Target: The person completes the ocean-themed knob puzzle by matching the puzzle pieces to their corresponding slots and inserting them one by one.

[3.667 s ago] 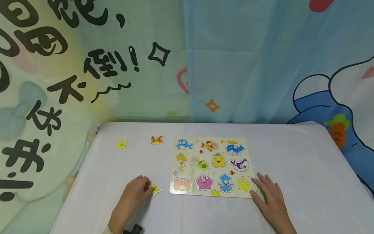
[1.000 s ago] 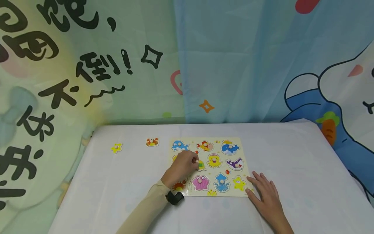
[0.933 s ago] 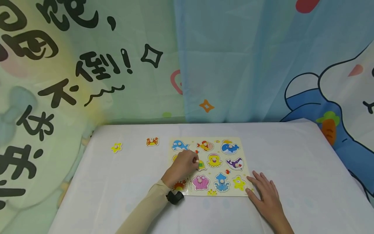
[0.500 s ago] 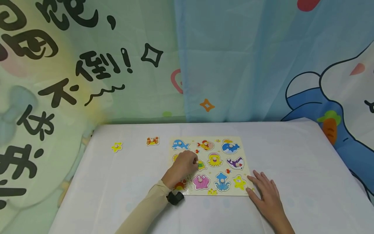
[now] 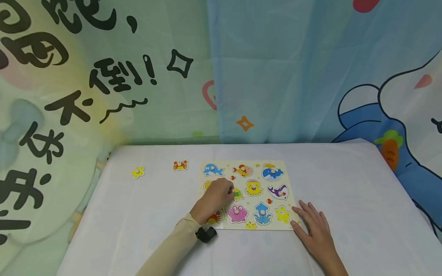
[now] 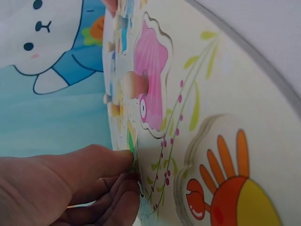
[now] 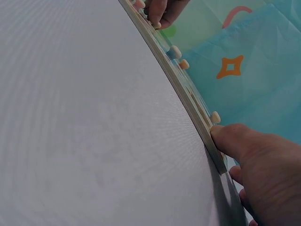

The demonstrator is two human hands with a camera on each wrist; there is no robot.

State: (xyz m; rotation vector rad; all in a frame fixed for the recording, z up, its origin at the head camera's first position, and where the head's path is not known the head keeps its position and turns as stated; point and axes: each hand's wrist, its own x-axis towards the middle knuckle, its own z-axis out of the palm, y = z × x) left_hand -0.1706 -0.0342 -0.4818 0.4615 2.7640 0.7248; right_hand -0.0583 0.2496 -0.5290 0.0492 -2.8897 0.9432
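A pale puzzle board [image 5: 238, 227] with sea-animal shapes lies flat on the table. My left hand [image 5: 215, 194] reaches over its left half, thumb and fingertips pinching the knob of the green turtle piece [image 5: 238, 194] at the turtle's place; the hand hides part of it. In the left wrist view, the pink shell piece [image 6: 153, 77] with its wooden knob stands beside my fingers. An orange crab picture [image 6: 230, 197] shows in a sunken outline nearby. At the board's right edge, my right hand [image 5: 315, 232] is spread, its thumb touching the near corner.
Left of the board, a loose crab piece [image 5: 180, 165] and a loose yellow star piece [image 5: 138, 172] lie on the white tablecloth [image 5: 110, 222]. A printed cloth backdrop [image 5: 269, 76] hangs behind the table.
Since the oldest frame, my left hand has carried the turtle piece from the tablecloth rightward onto the board. Over the last second both hands stay almost still.
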